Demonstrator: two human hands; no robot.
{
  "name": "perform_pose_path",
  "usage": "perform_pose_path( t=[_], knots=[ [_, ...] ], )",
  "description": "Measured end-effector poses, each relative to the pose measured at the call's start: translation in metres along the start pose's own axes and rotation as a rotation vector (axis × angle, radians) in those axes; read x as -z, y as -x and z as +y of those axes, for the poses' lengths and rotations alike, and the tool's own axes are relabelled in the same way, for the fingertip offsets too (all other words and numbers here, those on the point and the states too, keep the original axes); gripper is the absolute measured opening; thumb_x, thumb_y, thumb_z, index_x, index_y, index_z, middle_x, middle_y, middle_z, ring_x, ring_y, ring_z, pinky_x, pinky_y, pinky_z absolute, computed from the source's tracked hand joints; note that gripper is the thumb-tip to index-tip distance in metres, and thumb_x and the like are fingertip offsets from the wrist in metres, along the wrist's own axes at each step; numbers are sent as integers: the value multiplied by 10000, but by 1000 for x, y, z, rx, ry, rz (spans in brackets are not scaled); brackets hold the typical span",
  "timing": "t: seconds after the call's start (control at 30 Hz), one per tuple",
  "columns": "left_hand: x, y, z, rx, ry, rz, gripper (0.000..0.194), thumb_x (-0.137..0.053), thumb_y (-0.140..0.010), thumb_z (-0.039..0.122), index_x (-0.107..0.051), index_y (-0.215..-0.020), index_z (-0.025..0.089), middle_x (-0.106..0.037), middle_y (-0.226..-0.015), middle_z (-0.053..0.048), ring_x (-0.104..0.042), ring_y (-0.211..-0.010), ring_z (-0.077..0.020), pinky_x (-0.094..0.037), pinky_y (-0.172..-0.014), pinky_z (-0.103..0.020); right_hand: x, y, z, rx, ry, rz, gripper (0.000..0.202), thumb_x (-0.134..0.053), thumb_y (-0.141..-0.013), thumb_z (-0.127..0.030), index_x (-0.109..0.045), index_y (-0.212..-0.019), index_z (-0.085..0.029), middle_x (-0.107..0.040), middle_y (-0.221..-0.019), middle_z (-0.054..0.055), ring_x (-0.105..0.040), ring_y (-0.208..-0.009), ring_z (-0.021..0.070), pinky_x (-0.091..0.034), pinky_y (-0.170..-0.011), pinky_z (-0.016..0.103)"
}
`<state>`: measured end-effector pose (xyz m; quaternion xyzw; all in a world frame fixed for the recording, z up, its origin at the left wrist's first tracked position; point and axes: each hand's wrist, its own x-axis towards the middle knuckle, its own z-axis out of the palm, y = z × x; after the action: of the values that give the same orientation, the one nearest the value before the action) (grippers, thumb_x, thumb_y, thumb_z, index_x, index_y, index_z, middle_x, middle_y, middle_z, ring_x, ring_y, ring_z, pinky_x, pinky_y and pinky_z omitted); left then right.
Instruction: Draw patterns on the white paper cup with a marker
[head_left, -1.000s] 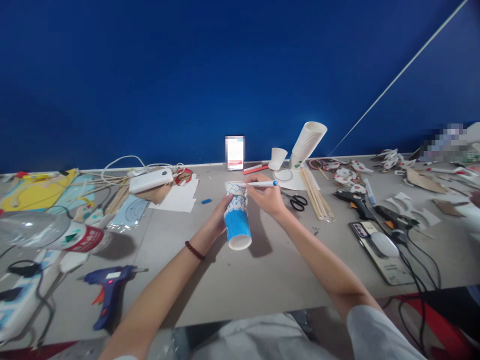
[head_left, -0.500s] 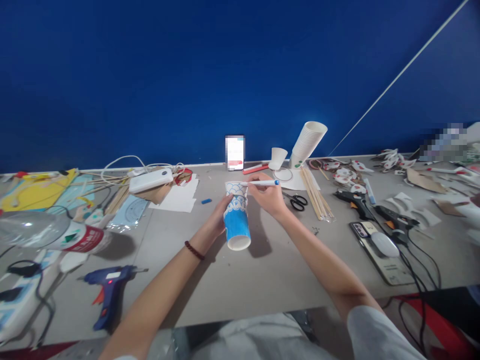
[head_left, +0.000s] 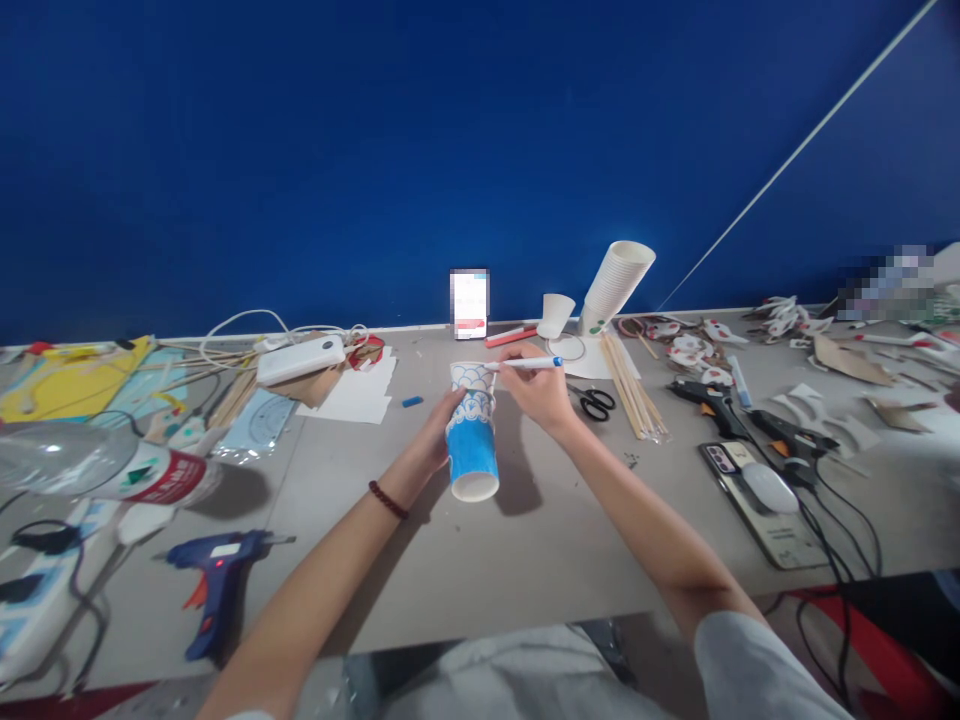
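A paper cup piece (head_left: pixel 473 450) is tilted over the table, its lower part coloured solid blue and its upper part white with blue scallop lines. Its open mouth faces me. Around its left side my left hand (head_left: pixel 444 425) is closed, thumb on the patterned part. My right hand (head_left: pixel 541 388) pinches a white marker with a blue end (head_left: pixel 536 364), the tip at the cup's upper right edge. On the table left of the cup lies a small blue marker cap (head_left: pixel 412 402).
A lit phone (head_left: pixel 470 305) leans on the blue wall. Back right are stacked paper cups (head_left: pixel 619 285), scissors (head_left: pixel 596 402) and wooden sticks (head_left: pixel 632 390). Glue guns (head_left: pixel 217 580) lie at both sides, with a bottle (head_left: pixel 105 465) at left and a phone (head_left: pixel 757 505) with a mouse at right.
The cup has shifted very slightly left. My right hand and the marker have moved a little to the right; the marker tip stays by the cup's upper edge.
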<state>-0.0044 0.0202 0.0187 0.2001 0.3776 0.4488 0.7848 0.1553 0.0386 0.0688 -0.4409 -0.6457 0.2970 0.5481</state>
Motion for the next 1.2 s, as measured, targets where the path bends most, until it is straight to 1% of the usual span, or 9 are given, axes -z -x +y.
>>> perform_pose_path(
  t=[0.2, 0.43, 0.63, 0.77, 0.97, 1.07, 1.2],
  knots=[
    [-3, 2, 1, 8, -3, 1, 350, -644, -862, 392, -660, -1081, 120, -735, -826, -85, -687, -604, -185, -553, -575, -295, 0, 0, -2, 1, -10, 16, 60, -544, -742, -214, -602, -751, -217, -668, -739, 2, -612, -676, 155, -506, -618, 270],
    [-5, 4, 2, 15, 5, 20, 331, -631, -868, 368, -660, -1093, 127, -738, -821, -82, -694, -606, -188, -557, -579, -295, -1, 0, 2, -9, -37, 16, 54, -537, -732, -199, -586, -738, -222, -648, -729, -5, -647, -691, 161, -511, -633, 272],
    [-6, 5, 3, 32, 28, 15, 347, -639, -861, 358, -648, -1124, 131, -734, -809, -80, -691, -606, -190, -565, -580, -295, 0, 0, 3, 1, -26, -4, 70, -531, -721, -178, -586, -728, -222, -685, -753, 4, -662, -717, 169, -511, -649, 275],
    [-6, 4, 3, 54, 37, -9, 355, -631, -868, 374, -654, -1115, 120, -732, -797, -85, -682, -592, -188, -563, -578, -297, 1, 0, 3, 38, 25, -17, 76, -521, -718, -174, -582, -712, -219, -693, -757, 15, -658, -720, 178, -504, -659, 291],
    [-4, 2, 1, 55, 32, -18, 337, -595, -889, 383, -668, -1079, 115, -732, -800, -88, -677, -585, -187, -563, -583, -305, 2, 0, 8, 52, 29, -34, 85, -528, -721, -167, -589, -720, -225, -697, -757, 15, -679, -768, 197, -513, -676, 303],
    [-2, 1, 0, 60, 33, -27, 338, -591, -894, 394, -673, -1052, 107, -730, -800, -93, -678, -585, -182, -564, -587, -301, 2, 0, 8, 42, 40, -38, 81, -531, -727, -174, -593, -722, -225, -696, -759, 14, -671, -758, 189, -527, -687, 304],
    [-1, -1, -1, 75, 32, -27, 348, -537, -922, 393, -680, -1028, 95, -733, -803, -105, -679, -590, -189, -567, -585, -312, 2, -1, 5, 27, 44, -43, 68, -538, -717, -183, -590, -705, -225, -685, -744, 15, -660, -751, 186, -535, -684, 301]
  ],
)
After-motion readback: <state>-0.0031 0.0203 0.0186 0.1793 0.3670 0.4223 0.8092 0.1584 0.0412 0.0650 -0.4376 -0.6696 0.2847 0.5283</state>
